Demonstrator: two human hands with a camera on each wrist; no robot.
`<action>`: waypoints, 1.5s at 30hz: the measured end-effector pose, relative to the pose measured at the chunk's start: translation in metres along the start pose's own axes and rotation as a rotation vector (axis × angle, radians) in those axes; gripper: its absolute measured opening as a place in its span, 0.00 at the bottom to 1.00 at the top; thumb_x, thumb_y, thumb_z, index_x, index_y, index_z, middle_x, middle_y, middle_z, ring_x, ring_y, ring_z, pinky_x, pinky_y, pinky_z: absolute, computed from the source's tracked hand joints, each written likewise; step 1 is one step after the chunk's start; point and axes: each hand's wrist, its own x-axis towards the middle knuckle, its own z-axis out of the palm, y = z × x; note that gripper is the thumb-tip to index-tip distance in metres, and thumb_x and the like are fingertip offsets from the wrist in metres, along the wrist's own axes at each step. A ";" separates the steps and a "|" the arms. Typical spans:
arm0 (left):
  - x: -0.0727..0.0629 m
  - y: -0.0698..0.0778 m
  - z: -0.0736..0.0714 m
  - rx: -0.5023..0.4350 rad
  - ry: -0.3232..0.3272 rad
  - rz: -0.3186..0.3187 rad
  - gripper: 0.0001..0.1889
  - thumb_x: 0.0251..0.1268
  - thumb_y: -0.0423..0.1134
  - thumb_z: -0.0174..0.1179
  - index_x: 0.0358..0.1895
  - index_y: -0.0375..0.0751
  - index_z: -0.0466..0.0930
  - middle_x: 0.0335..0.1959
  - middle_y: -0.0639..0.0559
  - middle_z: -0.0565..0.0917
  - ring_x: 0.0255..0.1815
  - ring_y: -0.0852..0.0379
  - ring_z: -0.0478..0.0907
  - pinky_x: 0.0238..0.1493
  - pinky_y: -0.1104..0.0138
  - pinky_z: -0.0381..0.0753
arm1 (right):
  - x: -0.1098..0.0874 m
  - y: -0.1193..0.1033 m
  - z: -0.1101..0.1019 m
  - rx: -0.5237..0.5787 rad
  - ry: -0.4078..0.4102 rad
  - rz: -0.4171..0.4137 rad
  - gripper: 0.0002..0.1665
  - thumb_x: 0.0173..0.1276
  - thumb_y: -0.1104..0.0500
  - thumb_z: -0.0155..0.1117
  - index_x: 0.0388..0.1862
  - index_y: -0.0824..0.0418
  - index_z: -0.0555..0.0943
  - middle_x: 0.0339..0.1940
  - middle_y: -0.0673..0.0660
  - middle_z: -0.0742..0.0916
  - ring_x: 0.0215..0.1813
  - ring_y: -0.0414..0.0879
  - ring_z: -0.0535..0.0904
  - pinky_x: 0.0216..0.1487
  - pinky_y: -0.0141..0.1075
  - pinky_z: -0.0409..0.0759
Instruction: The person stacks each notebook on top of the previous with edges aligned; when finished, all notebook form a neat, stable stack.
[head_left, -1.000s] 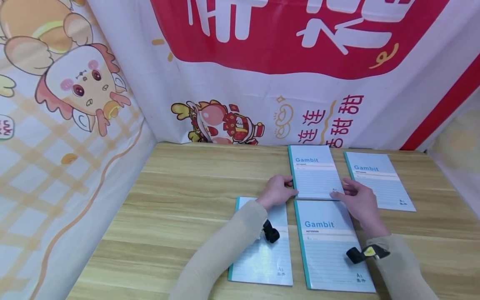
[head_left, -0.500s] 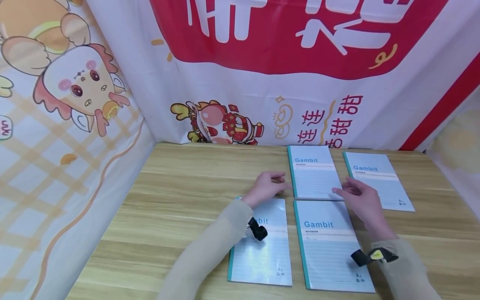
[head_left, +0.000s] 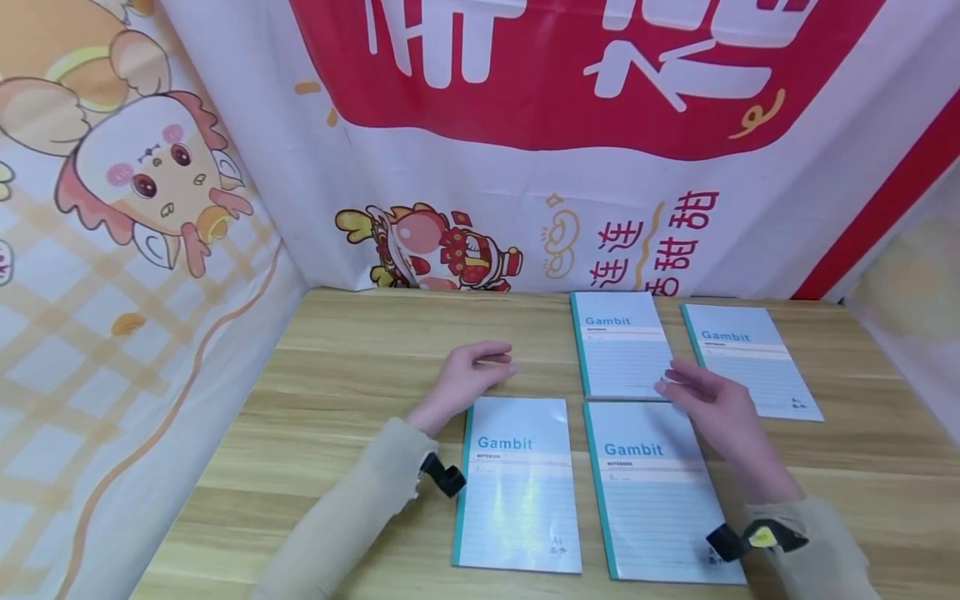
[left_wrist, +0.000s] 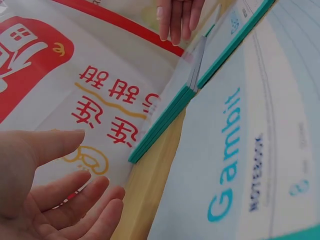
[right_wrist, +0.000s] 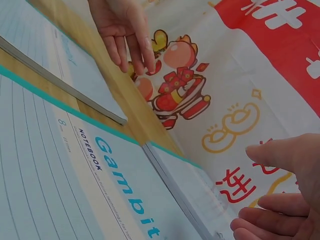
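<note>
Wooden table [head_left: 360, 358], notebooks [head_left: 652, 492], right hand [head_left: 712, 404] close by

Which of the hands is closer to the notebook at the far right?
Right. The right hand is by the near left corner of that far-right notebook; the left hand is away to its left, beyond the other back notebook.

Notebooks [head_left: 517, 500] lie at four spots on the table [head_left: 337, 358], one seemingly stacked.
</note>
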 end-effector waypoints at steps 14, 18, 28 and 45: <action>-0.060 -0.025 -0.025 0.030 0.021 -0.013 0.26 0.68 0.44 0.69 0.66 0.39 0.78 0.56 0.46 0.84 0.53 0.51 0.83 0.55 0.58 0.83 | -0.025 -0.003 0.022 -0.063 -0.177 -0.135 0.47 0.67 0.32 0.66 0.76 0.57 0.70 0.66 0.59 0.81 0.66 0.56 0.77 0.65 0.56 0.75; -0.074 -0.030 -0.030 0.013 0.025 -0.042 0.27 0.66 0.43 0.70 0.66 0.38 0.77 0.55 0.46 0.84 0.53 0.51 0.83 0.55 0.57 0.83 | -0.032 -0.004 0.033 -0.043 -0.194 -0.146 0.43 0.68 0.37 0.69 0.75 0.57 0.71 0.64 0.58 0.83 0.63 0.52 0.80 0.63 0.50 0.78; -0.101 -0.033 -0.032 -0.058 -0.003 -0.102 0.30 0.67 0.41 0.69 0.69 0.34 0.73 0.62 0.41 0.81 0.59 0.46 0.80 0.64 0.52 0.76 | -0.046 -0.007 0.058 0.052 -0.259 -0.121 0.41 0.68 0.43 0.72 0.73 0.60 0.73 0.61 0.57 0.84 0.60 0.50 0.82 0.58 0.44 0.82; -0.120 -0.026 -0.025 -0.058 -0.053 -0.181 0.34 0.66 0.45 0.71 0.70 0.31 0.71 0.62 0.40 0.80 0.58 0.46 0.81 0.64 0.49 0.76 | -0.058 -0.009 0.082 0.153 -0.390 -0.126 0.36 0.71 0.51 0.70 0.71 0.67 0.73 0.65 0.63 0.81 0.61 0.53 0.81 0.59 0.42 0.82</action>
